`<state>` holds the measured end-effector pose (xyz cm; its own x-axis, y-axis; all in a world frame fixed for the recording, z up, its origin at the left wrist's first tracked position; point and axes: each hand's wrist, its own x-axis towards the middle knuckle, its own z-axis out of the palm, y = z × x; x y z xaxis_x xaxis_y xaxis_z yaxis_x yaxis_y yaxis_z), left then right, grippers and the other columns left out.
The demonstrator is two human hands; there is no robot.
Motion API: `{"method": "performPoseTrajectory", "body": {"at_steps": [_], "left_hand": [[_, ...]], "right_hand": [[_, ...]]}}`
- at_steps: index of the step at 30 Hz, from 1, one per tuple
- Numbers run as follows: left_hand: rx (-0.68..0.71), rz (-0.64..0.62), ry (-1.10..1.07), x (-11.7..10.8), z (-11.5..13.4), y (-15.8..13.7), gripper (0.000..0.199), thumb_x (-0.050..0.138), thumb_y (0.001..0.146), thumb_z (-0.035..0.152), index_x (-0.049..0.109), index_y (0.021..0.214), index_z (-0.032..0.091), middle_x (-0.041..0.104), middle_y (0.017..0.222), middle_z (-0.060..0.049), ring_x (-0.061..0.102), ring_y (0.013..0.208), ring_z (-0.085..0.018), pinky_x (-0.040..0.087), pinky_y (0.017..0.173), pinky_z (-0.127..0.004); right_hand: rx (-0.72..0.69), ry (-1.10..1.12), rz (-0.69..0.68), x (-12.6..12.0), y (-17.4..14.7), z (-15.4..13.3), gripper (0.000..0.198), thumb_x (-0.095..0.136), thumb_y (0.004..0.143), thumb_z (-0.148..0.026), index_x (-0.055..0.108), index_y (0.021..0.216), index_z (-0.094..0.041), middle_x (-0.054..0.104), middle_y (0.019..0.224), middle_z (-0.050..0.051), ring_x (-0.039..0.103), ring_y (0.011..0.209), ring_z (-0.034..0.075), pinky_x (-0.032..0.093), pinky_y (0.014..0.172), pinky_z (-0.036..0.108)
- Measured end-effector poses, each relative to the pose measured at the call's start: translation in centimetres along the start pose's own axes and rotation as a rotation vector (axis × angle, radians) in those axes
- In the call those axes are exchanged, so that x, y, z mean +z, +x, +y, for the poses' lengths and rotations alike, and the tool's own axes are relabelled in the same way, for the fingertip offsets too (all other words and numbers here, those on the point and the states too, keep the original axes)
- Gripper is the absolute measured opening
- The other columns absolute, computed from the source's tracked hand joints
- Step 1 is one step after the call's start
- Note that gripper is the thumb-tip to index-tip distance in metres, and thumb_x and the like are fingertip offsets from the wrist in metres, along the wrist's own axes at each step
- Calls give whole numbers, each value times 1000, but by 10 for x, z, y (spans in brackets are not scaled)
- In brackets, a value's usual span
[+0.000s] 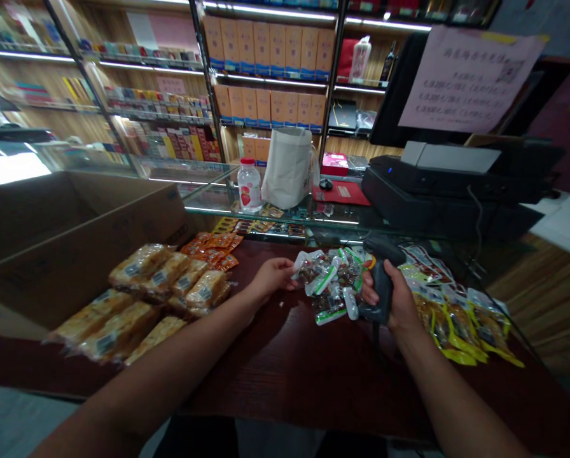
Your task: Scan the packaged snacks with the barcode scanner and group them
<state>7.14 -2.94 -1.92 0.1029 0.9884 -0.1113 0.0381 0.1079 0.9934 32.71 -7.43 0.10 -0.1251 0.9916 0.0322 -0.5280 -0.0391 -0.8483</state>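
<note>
My right hand (394, 296) is wrapped around the grip of a black handheld barcode scanner (379, 280), its head tilted over the right side of a pile. That pile (330, 280) is of small clear packets with green and white ends and dark contents. At the pile's left edge my left hand (278, 277) pinches the whitish end of one packet (300, 262) between thumb and fingers. Left of it lie several wrapped blocks of pale golden pastry (151, 267) with labels. Orange sachets (214, 248) are behind them. Yellow-edged snack bags (461, 318) lie to the right of the scanner.
An open cardboard box (79, 242) stands at the left. Behind the dark red table (266, 375) is a glass counter with a red-capped bottle (249, 186), a white bag (287, 166) and a red mat (347, 193). A black printer (423, 175) and a monitor with a pink notice (471, 79) stand at the right.
</note>
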Motion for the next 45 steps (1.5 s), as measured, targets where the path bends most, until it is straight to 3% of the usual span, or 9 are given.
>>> {"method": "performPoseTrajectory", "body": {"at_steps": [10, 15, 19, 23, 27, 30, 34, 40, 45], "left_hand": [[64, -103, 362, 52, 14, 69, 6, 75, 70, 19, 72, 69, 14, 54, 41, 2, 51, 36, -13, 42, 44, -24], [167, -10, 482, 52, 10, 62, 11, 71, 76, 23, 76, 79, 14, 60, 51, -1, 56, 48, -16, 45, 54, -27], [330, 84, 580, 41, 8, 33, 25, 70, 79, 27, 75, 100, 15, 72, 84, -8, 64, 78, -20, 48, 73, -29], [570, 134, 761, 20, 5, -20, 36, 64, 85, 29, 70, 118, 16, 70, 102, -11, 64, 88, -22, 49, 80, -31], [582, 273, 884, -23, 9, -86, 28, 55, 92, 31, 71, 112, 23, 70, 105, -9, 65, 94, -23, 50, 84, -33], [617, 573, 1045, -70, 18, -128, 27, 51, 93, 34, 71, 108, 23, 69, 110, -10, 62, 105, -26, 47, 96, -39], [545, 1004, 1294, -132, 33, -156, 47, 49, 92, 39, 59, 130, 12, 59, 131, -20, 47, 127, -36, 33, 111, -51], [88, 944, 1444, -173, 40, -155, 67, 46, 90, 41, 43, 141, -2, 62, 124, -29, 58, 115, -39, 46, 97, -48], [125, 996, 1414, -176, 48, -159, 60, 46, 88, 32, 45, 138, -2, 64, 116, -26, 59, 111, -36, 46, 97, -47]], "right_hand": [[36, 42, -12, -4, 4, 4, 38, 70, 74, -57, 60, 84, -21, 52, 60, -7, 38, 38, 6, 30, 37, 18], [30, 0, -36, -7, 5, 6, 36, 67, 77, -56, 60, 86, -23, 51, 61, -7, 37, 38, 8, 31, 36, 20], [58, -17, -71, -9, 3, 10, 36, 66, 79, -57, 60, 87, -23, 51, 62, -6, 38, 38, 8, 33, 37, 21], [106, 17, -73, -7, 0, 13, 35, 69, 78, -56, 64, 85, -22, 54, 62, -5, 40, 39, 8, 34, 38, 20], [131, 45, -82, -6, -2, 15, 34, 71, 77, -54, 64, 82, -21, 55, 61, -4, 40, 39, 8, 33, 38, 20], [146, 63, -100, -6, -3, 16, 32, 70, 79, -53, 65, 85, -22, 56, 61, -4, 41, 40, 8, 34, 39, 20], [165, 48, -142, -3, -7, 18, 33, 71, 79, -52, 65, 86, -21, 56, 60, -4, 42, 39, 8, 35, 39, 19], [94, -63, -158, -3, -9, 28, 32, 71, 82, -50, 64, 89, -20, 61, 61, -3, 47, 39, 8, 38, 39, 19], [46, -171, -165, -1, -5, 30, 38, 73, 79, -54, 62, 85, -19, 59, 56, -3, 49, 38, 9, 38, 37, 19]]}}
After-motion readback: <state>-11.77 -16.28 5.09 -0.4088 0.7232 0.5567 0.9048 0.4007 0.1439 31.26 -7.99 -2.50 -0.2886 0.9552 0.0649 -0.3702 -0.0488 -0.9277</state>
